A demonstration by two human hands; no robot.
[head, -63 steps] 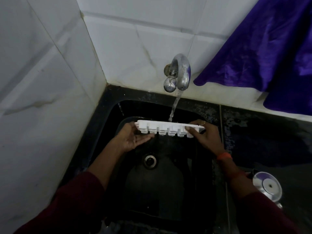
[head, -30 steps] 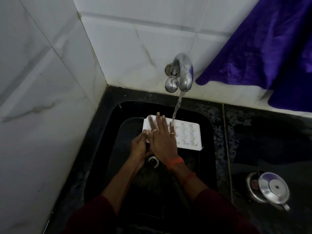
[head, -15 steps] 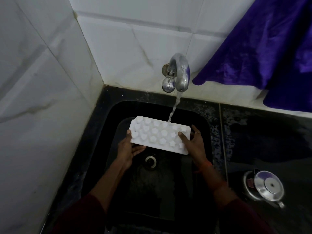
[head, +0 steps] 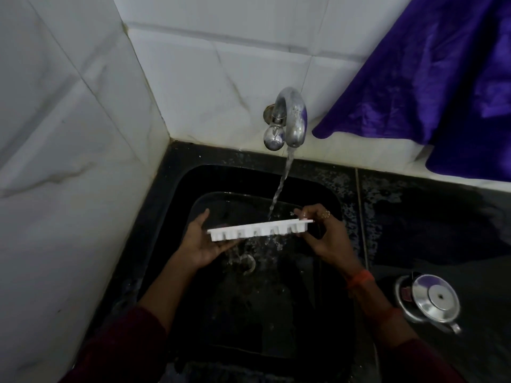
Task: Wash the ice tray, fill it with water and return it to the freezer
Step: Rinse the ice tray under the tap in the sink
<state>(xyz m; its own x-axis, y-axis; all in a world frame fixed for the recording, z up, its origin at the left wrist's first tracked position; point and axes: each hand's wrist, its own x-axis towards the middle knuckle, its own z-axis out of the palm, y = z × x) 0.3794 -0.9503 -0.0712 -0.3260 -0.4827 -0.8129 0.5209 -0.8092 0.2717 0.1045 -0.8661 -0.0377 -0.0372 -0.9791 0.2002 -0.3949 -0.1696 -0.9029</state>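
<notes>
The white ice tray (head: 260, 230) is held edge-on over the black sink (head: 343, 217), so only its side and the cell bottoms show. Water from the chrome tap (head: 293, 120) falls behind its far edge and spills off below. My left hand (head: 203, 240) supports the tray's left end from beneath with the palm up and fingers spread. My right hand (head: 326, 233) grips the right end, thumb under and fingers over the rim.
White marble tiles close in the left and back walls. A purple cloth (head: 442, 78) hangs at the upper right. A steel pot lid (head: 434, 298) sits on the wet black counter to the right. The drain (head: 247, 262) lies below the tray.
The tray showed its cells face up half a second ago. It has tipped to edge-on, and water now runs off it. My left hand has shifted under its left end.
</notes>
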